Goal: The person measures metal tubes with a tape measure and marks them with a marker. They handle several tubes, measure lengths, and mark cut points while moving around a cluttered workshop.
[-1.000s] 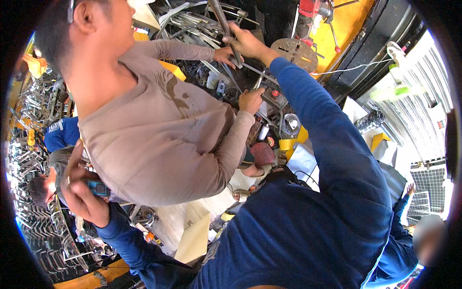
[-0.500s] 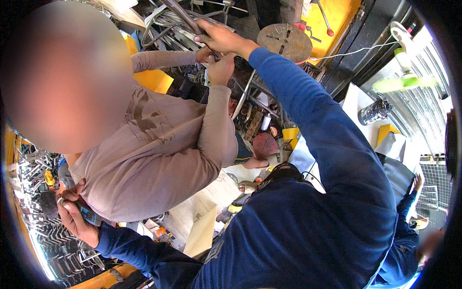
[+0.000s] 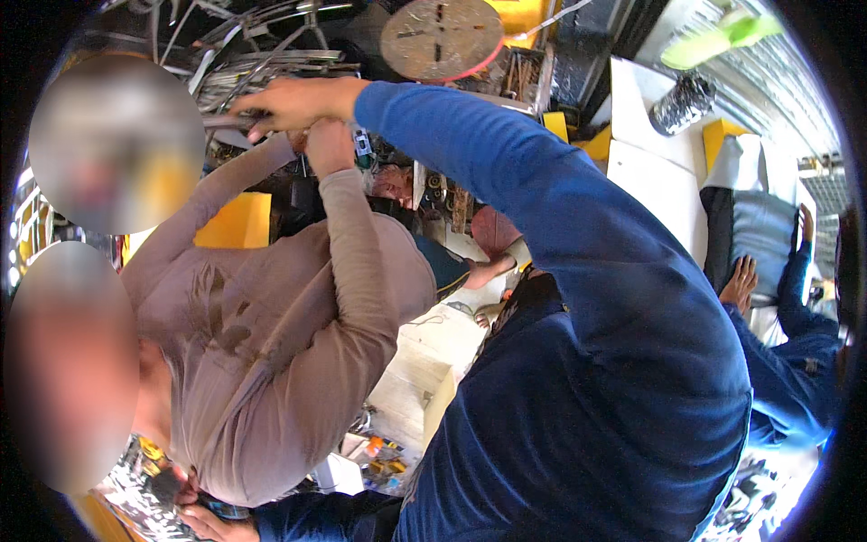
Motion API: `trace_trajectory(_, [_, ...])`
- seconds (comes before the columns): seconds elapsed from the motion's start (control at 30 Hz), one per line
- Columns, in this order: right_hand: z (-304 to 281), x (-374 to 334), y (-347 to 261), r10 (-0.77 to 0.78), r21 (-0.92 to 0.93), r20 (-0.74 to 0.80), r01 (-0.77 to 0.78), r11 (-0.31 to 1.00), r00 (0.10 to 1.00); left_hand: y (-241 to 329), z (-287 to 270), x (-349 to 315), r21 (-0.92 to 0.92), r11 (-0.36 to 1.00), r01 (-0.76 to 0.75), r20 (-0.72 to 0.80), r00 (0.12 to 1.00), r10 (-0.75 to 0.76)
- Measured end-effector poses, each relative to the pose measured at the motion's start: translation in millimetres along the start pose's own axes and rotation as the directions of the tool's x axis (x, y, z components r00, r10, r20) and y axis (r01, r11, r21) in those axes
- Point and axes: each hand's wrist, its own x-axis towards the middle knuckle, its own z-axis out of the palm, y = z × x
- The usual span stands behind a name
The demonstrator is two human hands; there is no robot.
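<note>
My right hand (image 3: 302,101) reaches far across to the upper left, its fingers and thumb around the end of a grey metal bar (image 3: 219,121). Right below it are the hands (image 3: 329,144) of a co-worker in a dusty brown shirt (image 3: 298,298), close together; what they hold is mostly hidden. At the lower left edge, my left hand (image 3: 217,526) is partly cut off. It grips a small dark handheld device (image 3: 226,509) beside the co-worker's shirt. Another person's fingers (image 3: 187,486) show just above it.
A round slotted metal table (image 3: 442,38) stands at the top, with bent metal rods (image 3: 271,68) to its left. On the right are a white worktop (image 3: 655,185), a dark container (image 3: 683,104), a green fan (image 3: 721,41) and another person's hand (image 3: 741,282) on grey sheeting (image 3: 763,239).
My view has shifted. My right hand and the co-worker's hands now appear further left and lower. My left hand has dropped toward the lower edge, still with the device.
</note>
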Motion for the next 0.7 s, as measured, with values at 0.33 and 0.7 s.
trace_trajectory(0.33, [3.4,14.8,30.7,-0.166,0.145,0.188,0.14,0.979,0.968,38.3,64.0,8.4,0.4,0.914,-0.066,-0.319,0.925,0.206])
trace_trajectory(0.7, [2.5,14.1,30.0,-0.164,0.149,0.176,0.138,0.979,0.971,47.6,91.9,3.4,0.356,0.927,-0.115,-0.283,0.932,0.225])
